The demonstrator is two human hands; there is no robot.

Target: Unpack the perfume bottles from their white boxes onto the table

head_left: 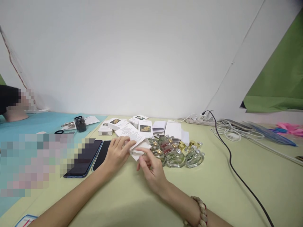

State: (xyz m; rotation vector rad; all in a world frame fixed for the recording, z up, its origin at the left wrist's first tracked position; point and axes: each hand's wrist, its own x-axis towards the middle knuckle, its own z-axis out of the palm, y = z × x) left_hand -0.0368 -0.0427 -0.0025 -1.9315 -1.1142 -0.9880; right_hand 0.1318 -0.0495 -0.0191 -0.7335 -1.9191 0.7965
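A white cardboard box (129, 131) with printed text on its upper face is tilted above the table, its open end toward me. My left hand (119, 152) is closed around the side of the box. At the open end, the thumb and forefinger of my right hand (152, 170) pinch the end flap. Just right of the box stand several glass perfume bottles (175, 158), some clear or greenish and some reddish. Behind them lie white folded cartons (172, 129). White boxes with flower pictures (145, 128) are gathered beyond my left hand.
Two phones lie left of my hands, a blue-edged phone (84, 159) nearest. Gold caps (191, 144) sit beside the bottles. A black cable (230, 157) crosses the right side from a power strip (200, 120). A dark jar (80, 124) stands on the blue cover.
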